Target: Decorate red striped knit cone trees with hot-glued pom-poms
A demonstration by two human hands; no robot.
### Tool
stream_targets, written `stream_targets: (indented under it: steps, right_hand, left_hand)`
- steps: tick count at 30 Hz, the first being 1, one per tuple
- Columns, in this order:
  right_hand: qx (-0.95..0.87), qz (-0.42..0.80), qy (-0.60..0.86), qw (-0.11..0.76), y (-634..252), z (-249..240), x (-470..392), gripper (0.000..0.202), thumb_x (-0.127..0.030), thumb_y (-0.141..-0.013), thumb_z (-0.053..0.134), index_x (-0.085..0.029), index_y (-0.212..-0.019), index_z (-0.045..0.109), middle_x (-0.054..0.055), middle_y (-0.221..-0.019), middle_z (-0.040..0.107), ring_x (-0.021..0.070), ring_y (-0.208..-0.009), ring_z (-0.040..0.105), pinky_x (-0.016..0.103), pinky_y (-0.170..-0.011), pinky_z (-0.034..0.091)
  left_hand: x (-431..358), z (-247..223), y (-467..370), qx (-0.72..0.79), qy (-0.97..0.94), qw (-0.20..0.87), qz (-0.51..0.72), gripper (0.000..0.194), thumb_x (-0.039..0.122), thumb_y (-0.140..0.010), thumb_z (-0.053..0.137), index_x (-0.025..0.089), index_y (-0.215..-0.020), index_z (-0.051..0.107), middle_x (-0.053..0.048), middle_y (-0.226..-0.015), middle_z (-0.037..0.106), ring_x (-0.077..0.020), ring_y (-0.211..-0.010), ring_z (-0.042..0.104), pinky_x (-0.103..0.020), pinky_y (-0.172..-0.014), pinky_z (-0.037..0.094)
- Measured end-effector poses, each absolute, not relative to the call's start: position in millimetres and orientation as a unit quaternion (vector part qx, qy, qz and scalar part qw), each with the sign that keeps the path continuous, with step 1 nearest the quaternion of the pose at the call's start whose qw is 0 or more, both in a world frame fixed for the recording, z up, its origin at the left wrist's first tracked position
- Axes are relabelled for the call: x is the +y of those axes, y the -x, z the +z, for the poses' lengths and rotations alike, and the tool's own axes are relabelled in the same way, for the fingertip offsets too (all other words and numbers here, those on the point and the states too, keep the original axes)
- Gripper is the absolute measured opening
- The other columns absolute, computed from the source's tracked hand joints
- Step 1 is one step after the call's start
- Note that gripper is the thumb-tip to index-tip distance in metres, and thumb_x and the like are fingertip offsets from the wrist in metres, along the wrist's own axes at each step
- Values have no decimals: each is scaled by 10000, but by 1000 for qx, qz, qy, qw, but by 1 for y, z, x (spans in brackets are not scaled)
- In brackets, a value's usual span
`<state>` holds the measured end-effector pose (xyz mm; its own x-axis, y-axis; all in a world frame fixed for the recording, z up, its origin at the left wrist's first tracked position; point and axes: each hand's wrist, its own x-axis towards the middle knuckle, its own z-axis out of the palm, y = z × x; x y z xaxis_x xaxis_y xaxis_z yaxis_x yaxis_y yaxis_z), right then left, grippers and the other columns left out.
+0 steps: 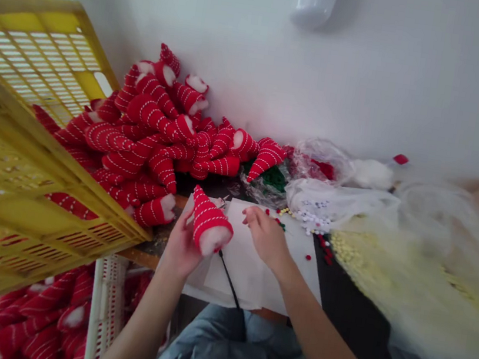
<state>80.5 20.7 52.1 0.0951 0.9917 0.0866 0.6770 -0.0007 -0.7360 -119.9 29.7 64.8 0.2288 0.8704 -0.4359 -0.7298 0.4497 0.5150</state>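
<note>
My left hand point(185, 246) is closed around a small red stuffed cone hat point(211, 217) with white stitched stripes. Its tip points up and away, and the open end with white stuffing faces me. My right hand point(263, 233) hovers over white paper point(238, 268), to the right of the hat and apart from it. Its fingers are bent together; anything between them is too small to make out. Small red pieces point(308, 257) and white bits point(312, 218) lie beyond and right of this hand. A black cord point(229, 282) runs from below the hat toward my lap.
A heap of similar red stuffed cones point(148, 131) lies against the wall at left, beside a tilted yellow crate point(32, 192). More cones fill a white crate point(108, 304) below. Plastic bags point(423, 270) with pale yellow pieces cover the right side.
</note>
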Motion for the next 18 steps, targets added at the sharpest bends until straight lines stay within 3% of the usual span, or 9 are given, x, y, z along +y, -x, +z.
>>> stream_targets:
  steps: [4, 7, 10, 12, 15, 18]
  right_hand:
    - [-697, 124, 672, 216, -43, 15, 17, 380, -489, -1003, 565, -190, -1193, 705, 196, -1180, 724, 368, -1118, 652, 475, -915, 482]
    - [-734, 96, 652, 163, -23, 4, 14, 586, -509, -965, 613, -90, -1375, 611, 266, -1403, 607, 422, -1314, 531, 543, -1086, 407]
    - [-739, 110, 654, 121, -9, 9, 15, 766, -623, -942, 603, -27, -1421, 556, 289, -1399, 591, 426, -1310, 513, 537, -1123, 368]
    - [-746, 112, 649, 98, -1, 16, 20, 751, -634, -941, 594, -28, -1384, 579, 292, -1375, 603, 425, -1279, 519, 542, -1097, 376]
    - [-763, 111, 631, 85, 7, 25, 32, 581, -501, -947, 627, -38, -1299, 627, 291, -1330, 635, 411, -1227, 546, 525, -1026, 415]
    - [-771, 112, 619, 102, 7, 31, 45, 438, -356, -913, 662, -63, -1239, 664, 261, -1272, 683, 377, -1197, 587, 487, -1007, 436]
  left_hand:
    - [36, 73, 132, 299, -103, 795, 518, 432, 476, -1001, 518, 117, -1134, 718, -107, -1017, 790, -240, -950, 754, -408, -973, 588]
    - [39, 85, 134, 314, -97, 781, 531, 457, 437, -1038, 462, 64, -1140, 706, -126, -974, 785, -214, -904, 753, -339, -910, 600]
    - [41, 99, 136, 320, -70, 767, 551, 482, 462, -1057, 417, 79, -1094, 707, -131, -986, 787, -214, -923, 761, -337, -895, 610]
    - [42, 107, 139, 318, -67, 758, 566, 455, 489, -1042, 448, 117, -1040, 710, -123, -1004, 791, -229, -967, 765, -367, -918, 613]
    - [45, 114, 146, 315, -93, 751, 573, 400, 513, -1000, 524, 161, -1001, 714, -103, -1011, 796, -257, -1025, 762, -417, -963, 604]
    - [49, 119, 153, 315, -120, 756, 561, 388, 509, -1001, 519, 182, -1041, 725, -79, -966, 802, -240, -956, 774, -416, -938, 610]
